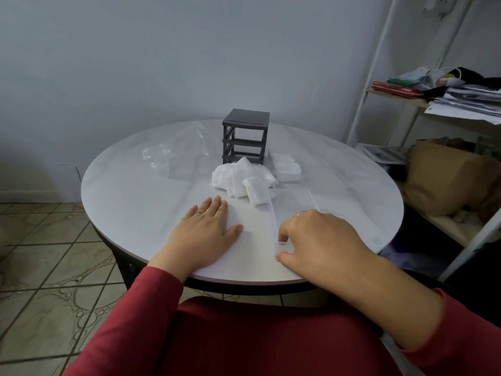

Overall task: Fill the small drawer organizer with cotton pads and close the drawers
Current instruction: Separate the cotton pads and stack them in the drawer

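Tabletop [130, 202], round, white, by grey wall [162, 63]: left hand [206, 229] flat, right hand [317, 237] apparently pinching clear drawer [295, 203]

No text, label, brand or number can be read. Faint white marks are seen on the red packet [395, 91] and grey print on the stacked papers [471, 100], both lying on the shelf [406, 103] at the right. Dark patches of print are also seen on a sheet [385, 154] on the level below. All of it is too small and blurred to be made out.
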